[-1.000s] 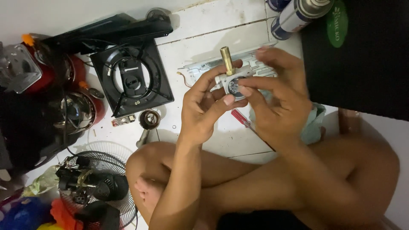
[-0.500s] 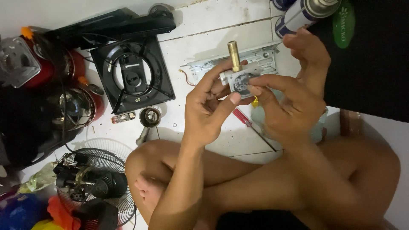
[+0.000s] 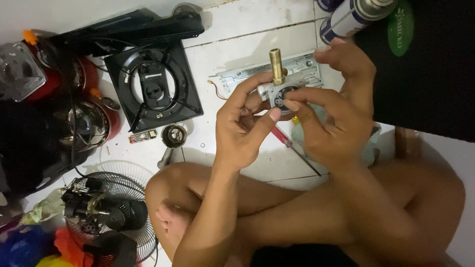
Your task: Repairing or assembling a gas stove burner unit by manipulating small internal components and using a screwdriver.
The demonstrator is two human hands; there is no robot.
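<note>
— Valve body (image 3: pixel 279 91), the small grey metal one with the brass threaded stem (image 3: pixel 276 66) standing up from it: who has it?

— Both hands, up over the white tiled floor (image 3: pixel 237 44). The left hand (image 3: pixel 245 123) pinches it from the side, thumb and fingers closed on the grey block. The right hand (image 3: pixel 334 126) has its forefinger tip pressed on the round face of the valve, the other fingers curled loosely behind.

— What lies under them?

— A screwdriver with a red handle (image 3: pixel 283 136) on the tiles, just below the hands, and a long grey metal bracket (image 3: pixel 302 66) behind the valve.

— And further out?

— A black square burner frame (image 3: pixel 153 91) to the left, a small round ring part (image 3: pixel 174 135) beside it, a fan grille with a motor (image 3: pixel 106 215) near the crossed legs, and spray cans (image 3: pixel 354 15) at the top edge.
</note>
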